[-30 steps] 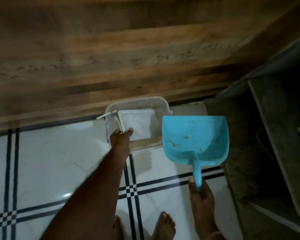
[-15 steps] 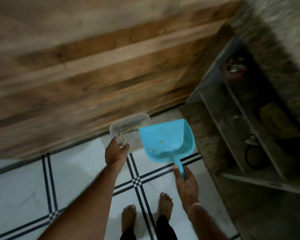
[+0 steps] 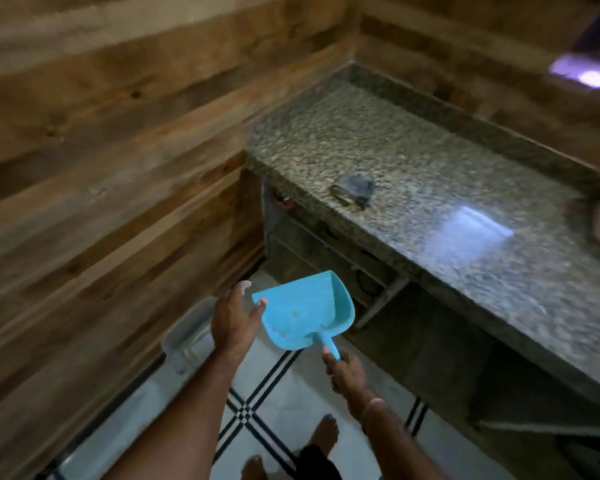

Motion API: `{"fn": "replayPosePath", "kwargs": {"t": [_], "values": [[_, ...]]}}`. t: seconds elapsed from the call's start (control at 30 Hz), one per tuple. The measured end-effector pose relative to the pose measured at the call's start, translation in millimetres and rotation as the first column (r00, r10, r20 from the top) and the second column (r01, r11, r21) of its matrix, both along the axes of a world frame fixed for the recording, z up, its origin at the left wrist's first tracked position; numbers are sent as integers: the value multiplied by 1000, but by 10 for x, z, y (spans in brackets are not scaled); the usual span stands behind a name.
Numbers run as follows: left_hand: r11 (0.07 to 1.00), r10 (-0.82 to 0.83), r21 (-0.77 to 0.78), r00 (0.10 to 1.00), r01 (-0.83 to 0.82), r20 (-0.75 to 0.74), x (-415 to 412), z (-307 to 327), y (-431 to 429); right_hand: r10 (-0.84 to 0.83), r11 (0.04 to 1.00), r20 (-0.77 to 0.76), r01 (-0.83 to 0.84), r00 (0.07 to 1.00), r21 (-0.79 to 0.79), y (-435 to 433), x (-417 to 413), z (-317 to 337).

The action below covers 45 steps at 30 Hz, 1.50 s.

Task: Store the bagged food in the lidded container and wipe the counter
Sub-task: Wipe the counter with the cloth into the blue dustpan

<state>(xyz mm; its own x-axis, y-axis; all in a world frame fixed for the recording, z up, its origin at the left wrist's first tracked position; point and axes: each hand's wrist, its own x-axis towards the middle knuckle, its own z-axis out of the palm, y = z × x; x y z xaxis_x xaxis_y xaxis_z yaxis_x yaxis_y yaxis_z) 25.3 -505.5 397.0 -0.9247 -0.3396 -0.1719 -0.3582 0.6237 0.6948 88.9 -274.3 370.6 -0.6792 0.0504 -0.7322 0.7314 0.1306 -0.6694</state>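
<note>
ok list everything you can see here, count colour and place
dustpan: 1, blue, held above the floor by its handle
container: 1, clear plastic, on the floor by the wall
cloth: 1, dark, on the counter near its front edge
counter: 1, speckled grey stone, right
shelves: open, grey, under the counter
wall: brown wood planks, left and back
floor: white tiles, black lines
feet: 2, bare, bottom
left hand: 1, open, over the container
right hand: 1, gripping the dustpan handle
</note>
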Motion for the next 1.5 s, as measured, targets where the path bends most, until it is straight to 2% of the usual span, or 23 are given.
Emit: {"fn": "replayPosePath", "kwargs": {"t": [0.1, 0.23, 0.4, 0.57, 0.7, 0.9, 1.07, 1.17, 1.27, 1.37, 1.5], "values": [[986, -165, -29, 986, 164, -27, -217, 154, 510, -127, 992, -27, 128, 992, 21, 334, 90, -34], [931, -360, -84, 932, 356, -37, -471, 235, 1154, -257, 952, -148, 276, 955, 130, 746, 206, -111], [890, -451, -91, 892, 447, -30, -704, 179, 1734, -318, 883, -151, 351, 936, 312, 1148, 279, -134], [889, -455, -56, 890, 454, -3, -1029, 114, 2043, -367, 902, -96, 380, 925, 207, 1406, 129, -307], [876, -464, -143, 886, 461, 15, -1496, 115, 2201, -414, 901, -47, 416, 909, 124, 1503, 9, -382], [918, -321, -250, 947, 306, -21, -2404, 166, 2353, -498, 865, 23, 495, 867, 83, 1489, -205, -418], [921, -249, -302, 968, 246, 27, -3207, 69, 2364, -513, 855, 47, 505, 857, 123, 1390, -477, -394], [848, -327, -408, 940, 339, 100, -3510, -93, 2352, -534, 841, 53, 524, 844, 134, 1342, -580, -457], [772, -458, -464, 887, 434, 68, -3614, -184, 2349, -548, 832, 81, 532, 833, 158, 1283, -613, -551], [764, -556, -374, 831, 525, 31, -3669, -117, 2385, -578, 812, 93, 560, 811, 164, 1211, -600, -589], [771, -572, -301, 818, 561, 59, -3699, -77, 2396, -621, 780, 92, 603, 778, 164, 1173, -552, -515]]}}
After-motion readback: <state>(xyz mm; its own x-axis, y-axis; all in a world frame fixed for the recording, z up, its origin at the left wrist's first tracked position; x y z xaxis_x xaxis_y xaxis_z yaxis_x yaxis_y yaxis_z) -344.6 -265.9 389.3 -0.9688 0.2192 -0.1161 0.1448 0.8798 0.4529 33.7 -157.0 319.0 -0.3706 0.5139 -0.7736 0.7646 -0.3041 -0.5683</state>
